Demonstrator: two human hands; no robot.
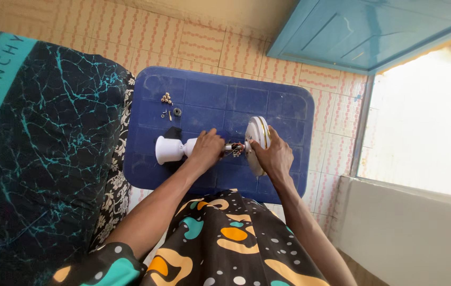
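Left hand (208,150) grips the white lamp holder (171,149), right hand (271,157) clasps its round base (257,133); wires (234,150) exposed, screws (167,98) at ten o'clock unfitted.

Open blue table (283,106) surface is lying free along the far edge and right side. Loose screws and small fittings (168,105) are crowding the far-left corner, and the white lamp fixture (183,149) is blocking the middle, spanning between both hands.

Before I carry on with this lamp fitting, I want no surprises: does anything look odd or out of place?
Bare wires show between the white stem and round base. Small screws lie loose on the blue table. Nothing looks spilled or broken.
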